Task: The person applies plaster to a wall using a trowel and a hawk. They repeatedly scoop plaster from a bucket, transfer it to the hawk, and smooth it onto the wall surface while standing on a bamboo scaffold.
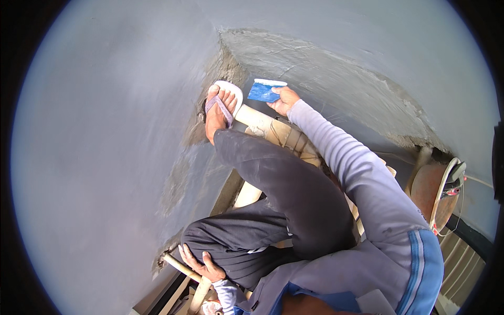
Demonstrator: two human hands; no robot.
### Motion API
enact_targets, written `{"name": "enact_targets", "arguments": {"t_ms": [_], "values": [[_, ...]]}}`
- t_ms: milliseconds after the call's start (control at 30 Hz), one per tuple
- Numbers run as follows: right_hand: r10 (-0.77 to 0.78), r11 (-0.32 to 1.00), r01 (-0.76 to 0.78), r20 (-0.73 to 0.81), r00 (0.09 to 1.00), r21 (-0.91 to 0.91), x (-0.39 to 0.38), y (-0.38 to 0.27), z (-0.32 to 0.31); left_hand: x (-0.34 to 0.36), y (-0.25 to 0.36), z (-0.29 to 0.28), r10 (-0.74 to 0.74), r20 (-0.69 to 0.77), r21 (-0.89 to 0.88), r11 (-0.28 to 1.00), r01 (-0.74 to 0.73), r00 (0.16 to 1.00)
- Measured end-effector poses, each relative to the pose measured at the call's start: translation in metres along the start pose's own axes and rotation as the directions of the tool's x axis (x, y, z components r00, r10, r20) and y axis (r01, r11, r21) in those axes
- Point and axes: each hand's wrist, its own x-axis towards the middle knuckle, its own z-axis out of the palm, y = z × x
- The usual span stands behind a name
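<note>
One flat blue scraper point(261, 93), white along its far edge, is pinched between the thumb and fingers of the outstretched right hand point(284, 101), just to the right of a sandalled foot point(221, 107) and near the rough grey wall patch point(315, 71). Well apart from both scraper and right hand, the left hand point(203, 266) lies with its thumb spread against the dark trousers point(231, 233), close to a pale pole point(181, 266) at lower left.

A reddish bucket point(424, 190) with a pale rim is showing at the right, a ribbed panel point(462, 269) appearing lower down. Pale yellow poles point(253, 117) are running through the middle, dark ties point(295, 140) wrapping one.
</note>
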Motion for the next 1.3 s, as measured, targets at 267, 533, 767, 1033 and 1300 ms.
{"name": "enact_targets", "arguments": {"t_ms": [267, 533, 767, 1033, 1300], "values": [[-0.006, 0.995, 0.016, -0.109, 0.994, 0.095, 0.040, 0.013, 0.010, 0.002, 0.001, 0.001, -0.017, 0.020, 0.028, 0.999, 0.017, 1.000], [-0.062, 0.979, 0.082, -0.111, 0.992, 0.187, 0.046, 0.016, 0.003, 0.003, -0.004, 0.003, -0.004, 0.007, 0.053, 0.999, 0.004, 1.000], [-0.078, 0.932, 0.105, -0.092, 0.993, 0.348, 0.042, 0.007, 0.008, 0.001, -0.006, 0.002, -0.005, 0.016, 0.059, 0.998, 0.004, 1.000], [-0.167, 0.894, 0.188, -0.086, 0.982, 0.407, 0.027, -0.005, 0.023, 0.003, -0.004, 0.000, -0.010, 0.033, 0.054, 0.999, 0.008, 0.999], [-0.233, 0.873, 0.218, -0.020, 0.972, 0.436, -0.001, -0.011, 0.037, 0.003, 0.002, -0.002, -0.021, 0.041, 0.051, 0.999, 0.018, 0.999]]}}
